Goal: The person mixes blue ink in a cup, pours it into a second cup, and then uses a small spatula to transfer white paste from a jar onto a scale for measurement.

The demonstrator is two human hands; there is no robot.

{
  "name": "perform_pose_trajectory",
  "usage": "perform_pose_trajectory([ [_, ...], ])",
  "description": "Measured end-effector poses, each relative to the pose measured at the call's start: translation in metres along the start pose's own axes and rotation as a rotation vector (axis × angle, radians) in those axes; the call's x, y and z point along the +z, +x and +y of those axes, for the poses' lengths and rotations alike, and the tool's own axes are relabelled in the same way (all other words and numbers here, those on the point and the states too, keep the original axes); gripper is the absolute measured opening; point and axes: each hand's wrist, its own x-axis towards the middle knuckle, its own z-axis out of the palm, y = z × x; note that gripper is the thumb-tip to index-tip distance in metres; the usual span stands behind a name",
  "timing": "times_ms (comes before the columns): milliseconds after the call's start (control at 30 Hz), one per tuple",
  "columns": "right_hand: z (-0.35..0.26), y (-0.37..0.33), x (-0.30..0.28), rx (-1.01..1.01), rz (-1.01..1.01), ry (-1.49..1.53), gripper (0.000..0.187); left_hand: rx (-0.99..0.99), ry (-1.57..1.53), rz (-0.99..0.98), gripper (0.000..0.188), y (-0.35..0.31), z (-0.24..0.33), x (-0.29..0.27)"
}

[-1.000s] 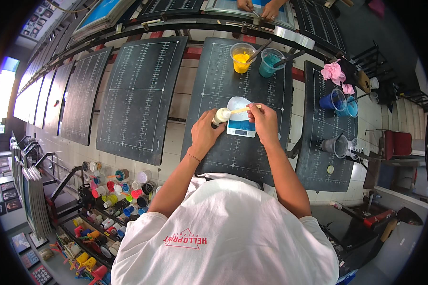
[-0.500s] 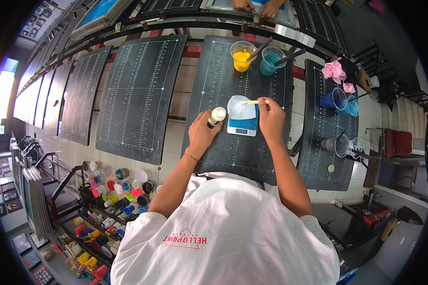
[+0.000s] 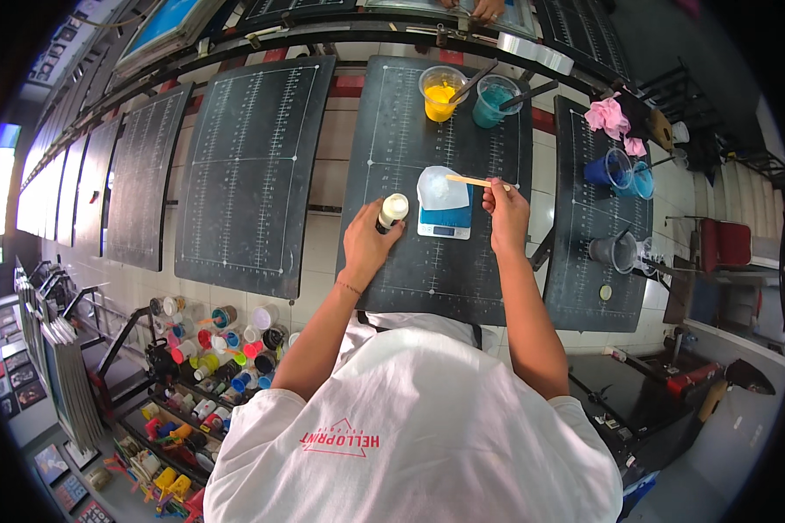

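My left hand [image 3: 368, 239] is wrapped round a small jar [image 3: 393, 209] with a pale, whitish top, held upright just left of the scale. Between the fingers of my right hand [image 3: 507, 218] is a flat wooden stick [image 3: 467, 180], its tip over a white sheet of paper [image 3: 433, 198]. A little white stuff seems to lie on that sheet, though it is hard to make out. The paper rests on a small digital scale [image 3: 452, 232] with a blue platform and a display at its near edge. Under the scale is a black board [image 3: 410, 283] with white grid marks.
Beyond the scale stand a cup of yellow ink [image 3: 440, 103] and a cup of teal ink [image 3: 490, 107], each with a dark stick. The right board carries blue cups [image 3: 604, 173], a grey cup [image 3: 617, 253] and pink cloth [image 3: 608, 118]. Another person's hand [image 3: 484, 9] shows at the top.
The stick's tip has shifted slightly over the paper, and my right hand has moved a little right and down. My left hand still grips the jar. The whole view has tilted slightly.
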Motion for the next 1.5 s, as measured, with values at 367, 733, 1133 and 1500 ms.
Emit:
perform_pose_trajectory([
  [367, -0.006, -0.006, -0.019, 0.152, -0.031, 0.182, 0.021, -0.109, -0.014, 0.008, 0.051, -0.011, 0.007, 0.004],
  [733, -0.005, -0.008, -0.019, 0.135, -0.062, 0.246, 0.021, -0.020, -0.023, 0.029, 0.047, -0.011, -0.002, 0.001],
  [1133, -0.037, -0.049, 0.013, -0.125, -0.193, -0.130, 0.024, 0.034, -0.033, 0.004, 0.048, 0.000, 0.003, -0.006],
  [1500, -0.039, -0.072, 0.063, -0.676, -0.371, -0.655, 0.022, 0.081, -0.033, 0.011, 0.047, 0.001, 0.018, -0.011],
])
